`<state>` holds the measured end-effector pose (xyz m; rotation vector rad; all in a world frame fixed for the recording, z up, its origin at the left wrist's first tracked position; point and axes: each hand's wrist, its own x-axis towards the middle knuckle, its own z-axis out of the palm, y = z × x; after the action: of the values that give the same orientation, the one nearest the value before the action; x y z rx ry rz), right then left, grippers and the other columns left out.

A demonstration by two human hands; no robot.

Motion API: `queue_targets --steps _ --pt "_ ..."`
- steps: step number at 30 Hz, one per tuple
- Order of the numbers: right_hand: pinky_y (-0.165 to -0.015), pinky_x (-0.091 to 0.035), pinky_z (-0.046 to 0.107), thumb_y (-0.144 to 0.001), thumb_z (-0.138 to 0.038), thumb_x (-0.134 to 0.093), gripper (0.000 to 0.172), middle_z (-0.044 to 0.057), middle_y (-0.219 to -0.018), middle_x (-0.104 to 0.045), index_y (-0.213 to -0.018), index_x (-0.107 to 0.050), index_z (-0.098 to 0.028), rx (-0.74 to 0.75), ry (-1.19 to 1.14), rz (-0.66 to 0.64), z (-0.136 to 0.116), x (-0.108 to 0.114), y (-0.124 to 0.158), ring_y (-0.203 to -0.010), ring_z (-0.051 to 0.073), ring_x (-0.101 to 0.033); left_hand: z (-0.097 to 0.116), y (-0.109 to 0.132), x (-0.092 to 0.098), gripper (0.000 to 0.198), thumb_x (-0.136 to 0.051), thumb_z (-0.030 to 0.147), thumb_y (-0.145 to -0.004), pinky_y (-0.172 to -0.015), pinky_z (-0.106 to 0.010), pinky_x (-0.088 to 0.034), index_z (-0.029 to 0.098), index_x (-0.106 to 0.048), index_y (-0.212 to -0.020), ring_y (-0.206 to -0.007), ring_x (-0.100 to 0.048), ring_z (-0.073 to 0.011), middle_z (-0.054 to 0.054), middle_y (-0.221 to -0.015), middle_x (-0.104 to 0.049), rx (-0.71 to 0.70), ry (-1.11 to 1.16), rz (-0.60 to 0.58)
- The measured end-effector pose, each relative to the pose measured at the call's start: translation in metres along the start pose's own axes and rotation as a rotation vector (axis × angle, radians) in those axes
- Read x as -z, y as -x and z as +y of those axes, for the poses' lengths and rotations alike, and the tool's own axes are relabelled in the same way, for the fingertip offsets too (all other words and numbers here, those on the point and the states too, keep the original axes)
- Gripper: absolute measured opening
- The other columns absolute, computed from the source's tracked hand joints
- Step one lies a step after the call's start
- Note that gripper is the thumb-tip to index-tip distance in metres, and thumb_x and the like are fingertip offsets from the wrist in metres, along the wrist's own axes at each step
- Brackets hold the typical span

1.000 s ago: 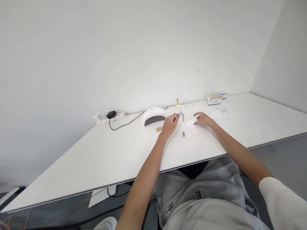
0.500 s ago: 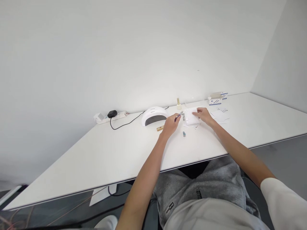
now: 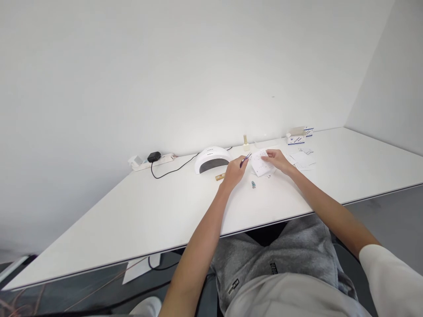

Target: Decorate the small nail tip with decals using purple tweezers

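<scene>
Left grip (image 3: 235, 170) is wrapping closely round tweezers (image 3: 245, 160), hiding their back end; right grip (image 3: 276, 160) is pinching a sheet (image 3: 259, 164) beside the tips. Left of the left grip, a gold stick (image 3: 219, 177) is lying partly hidden.

Right hand (image 3: 276, 160) nearer the white lamp (image 3: 211, 153) than a second ago, white sheet (image 3: 260, 166) in its grip, right of the lamp, showing a dotted face in place of the plain one half a second earlier, tilted more aslant than then
</scene>
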<state>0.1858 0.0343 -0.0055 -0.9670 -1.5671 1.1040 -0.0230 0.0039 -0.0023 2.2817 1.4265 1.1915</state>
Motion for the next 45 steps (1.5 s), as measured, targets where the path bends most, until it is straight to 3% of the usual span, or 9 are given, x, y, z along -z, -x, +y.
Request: queue_targets --steps 13,21,30,34,45 --pt "-0.067 -0.051 0.029 -0.07 -0.029 -0.067 0.018 0.007 -0.08 -0.071 -0.08 -0.068 -0.014 -0.002 0.049 0.118 0.0 -0.01 0.003 -0.079 0.02 -0.066 0.004 0.002 0.0 0.028 -0.041 0.033 -0.092 -0.057 -0.024 -0.031 0.016 -0.063 -0.086 -0.056 -0.043 -0.0104 0.002 -0.063 -0.053 -0.02 0.027 -0.014" --pt "-0.067 -0.05 0.028 -0.073 -0.037 -0.065 0.022 0.005 -0.076 -0.069 -0.078 -0.065 -0.016 -0.004 -0.034 0.038 0.0 -0.018 0.005 -0.075 0.018 -0.064 0.006 0.002 -0.001 0.026 -0.044 0.031 -0.091 -0.057 -0.024 -0.032 0.016 -0.065 -0.089 -0.057 -0.044 -0.0109 0.0 -0.065 -0.056 -0.006 0.021 -0.019" --pt "-0.074 -0.051 0.03 -0.075 -0.036 -0.063 0.028 0.007 -0.087 -0.071 -0.094 -0.065 -0.016 -0.034 -0.031 0.019 -0.004 -0.022 0.006 -0.081 0.018 -0.065 0.002 0.0 -0.005 0.02 -0.047 0.028 -0.09 -0.058 -0.023 -0.032 0.018 -0.061 -0.099 -0.055 -0.043 -0.0109 0.004 -0.06 -0.048 0.003 -0.004 0.013" --pt "-0.072 -0.051 0.029 -0.074 -0.035 -0.063 0.025 0.007 -0.084 -0.071 -0.09 -0.066 -0.016 -0.026 -0.06 0.015 -0.004 -0.023 0.007 -0.079 0.019 -0.065 0.003 0.001 -0.005 0.017 -0.046 0.028 -0.09 -0.057 -0.024 -0.03 0.019 -0.058 -0.098 -0.053 -0.04 -0.0107 0.006 -0.057 -0.042 0.002 0.002 0.012" --pt "-0.066 -0.048 0.027 -0.075 -0.045 -0.063 0.028 0.002 -0.07 -0.064 -0.078 -0.063 -0.017 0.017 0.017 0.037 -0.001 -0.024 0.006 -0.073 0.017 -0.06 0.006 0.002 -0.002 0.015 -0.046 0.029 -0.09 -0.056 -0.024 -0.03 0.019 -0.055 -0.083 -0.054 -0.042 -0.0107 0.004 -0.059 -0.047 0.014 0.004 0.014"
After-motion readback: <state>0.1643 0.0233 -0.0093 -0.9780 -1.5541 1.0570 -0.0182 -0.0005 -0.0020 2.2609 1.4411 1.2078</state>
